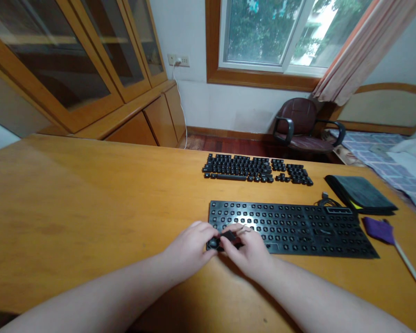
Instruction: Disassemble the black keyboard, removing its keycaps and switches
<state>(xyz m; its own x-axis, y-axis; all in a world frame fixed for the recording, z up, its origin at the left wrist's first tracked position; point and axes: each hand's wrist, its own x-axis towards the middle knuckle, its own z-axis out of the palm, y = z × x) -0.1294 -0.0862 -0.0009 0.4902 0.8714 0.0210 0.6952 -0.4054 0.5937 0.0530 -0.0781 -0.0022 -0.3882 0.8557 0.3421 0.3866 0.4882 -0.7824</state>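
A black keyboard base (pixel 291 229), its keycaps off and its switch stems bare, lies in front of me on the wooden desk. At its lower left corner my left hand (pixel 194 243) is closed, fingertips pinched at a dark rounded bit whose kind I cannot make out. Close beside it, my right hand (pixel 247 247) pinches a small black piece (pixel 229 236) between thumb and fingers, over the base's lower left part. Both hands hide that part of the base. Behind it the loose black keycaps (pixel 242 167) are laid out in keyboard order.
On the right lie a folded dark cloth (pixel 364 192), a coiled cable (pixel 327 201) and a purple-headed duster (pixel 379 230) with a pale handle. A glass-door cabinet (pixel 90 60) stands to the left; beyond the desk are a chair (pixel 298 120) and a bed (pixel 374 152).
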